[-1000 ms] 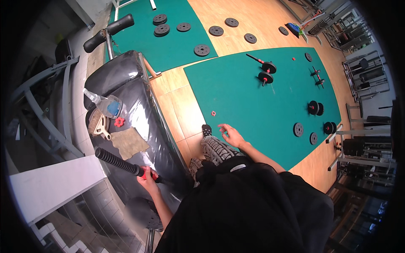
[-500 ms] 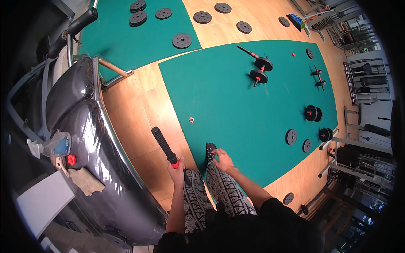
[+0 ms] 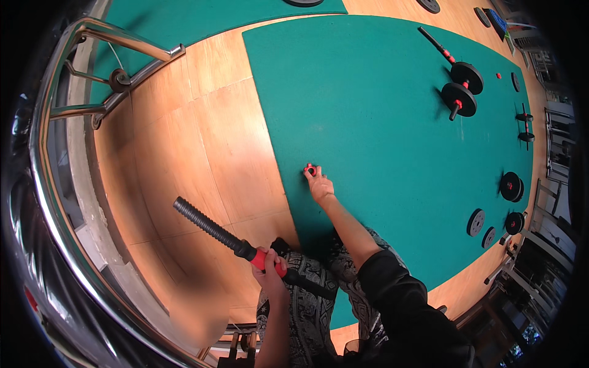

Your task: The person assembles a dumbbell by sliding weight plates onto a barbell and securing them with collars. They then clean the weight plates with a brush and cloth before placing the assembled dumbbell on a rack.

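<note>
Right now, from my remote seat, I log it like this:

Right hand: my right hand [image 3: 319, 186] is stretched out low over the green mat [image 3: 392, 122], fingers curled down on a small red collar nut [image 3: 310, 170]. I think the fingertips are pinching it, but the nut is tiny in this view, so I cannot tell whether the grip has closed.

Left hand: my left hand [image 3: 270, 272] is wrapped tight around the dumbbell bar [image 3: 245, 248] at its red section, with the black ribbed end pointing up and left over the wooden floor [image 3: 202, 153].

Red collar nut: it lies on the mat near the mat's left edge, just ahead of my right fingers, well apart from the other gear.

Doing this well: I judge the pick needs thumb and forefinger on opposite sides of the nut, a straight lift, and the bar kept level so its free end stays off the floor.

Legs: my patterned trousers [image 3: 307, 288] sit below the bar, at the mat's near edge.

Farther out: an assembled dumbbell [image 3: 460, 86] with two black plates rests at the upper right, and loose weight plates [image 3: 509, 186] lie along the right side.

Left rim: a chrome rail [image 3: 55, 184] curves down the frame.
</note>
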`<state>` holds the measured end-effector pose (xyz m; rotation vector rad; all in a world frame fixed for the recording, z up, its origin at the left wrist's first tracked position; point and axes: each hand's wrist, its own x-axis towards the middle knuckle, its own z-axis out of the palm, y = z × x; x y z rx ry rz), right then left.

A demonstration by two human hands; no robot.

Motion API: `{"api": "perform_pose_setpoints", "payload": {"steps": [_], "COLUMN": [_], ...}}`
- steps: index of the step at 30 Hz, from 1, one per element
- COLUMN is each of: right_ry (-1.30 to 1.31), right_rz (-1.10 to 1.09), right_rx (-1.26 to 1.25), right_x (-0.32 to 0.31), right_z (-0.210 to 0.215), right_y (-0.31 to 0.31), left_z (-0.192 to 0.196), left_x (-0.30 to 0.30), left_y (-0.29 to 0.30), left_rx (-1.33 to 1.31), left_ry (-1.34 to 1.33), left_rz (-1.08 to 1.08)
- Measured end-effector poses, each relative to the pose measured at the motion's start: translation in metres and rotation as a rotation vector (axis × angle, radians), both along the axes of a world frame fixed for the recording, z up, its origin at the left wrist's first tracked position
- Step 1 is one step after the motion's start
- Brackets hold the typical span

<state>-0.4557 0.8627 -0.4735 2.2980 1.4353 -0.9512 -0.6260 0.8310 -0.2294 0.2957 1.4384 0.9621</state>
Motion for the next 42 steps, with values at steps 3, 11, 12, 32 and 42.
{"api": "perform_pose_setpoints", "payload": {"steps": [3,11,12,32,42], "right_ry": [-0.057,0.545,0.61,0.973,0.605], "right_rz": [0.047,-0.06,-0.074,0.355,0.572], "right_rx": [0.025,0.154,0.23,0.698,0.742], "right_x": [0.004,-0.008,-0.014,-0.271,-0.367], "right_z": [-0.038,0.065,0.093,0.584,0.593], "right_y": [0.006,-0.048,-0.062,0.134,0.208], "left_z": [-0.004,-0.001,0.008,0.377,0.377], "left_x": [0.007,0.005,0.007,-0.254,-0.369], "left_y": [0.021,-0.017,-0.028,-0.033,-0.011], "left_rx": [0.011,0.173,0.197,0.399,0.444], "left_ry": [0.016,-0.005,-0.035,0.298,0.08], "left_rz": [0.035,-0.03,-0.05,0.364,0.415]}}
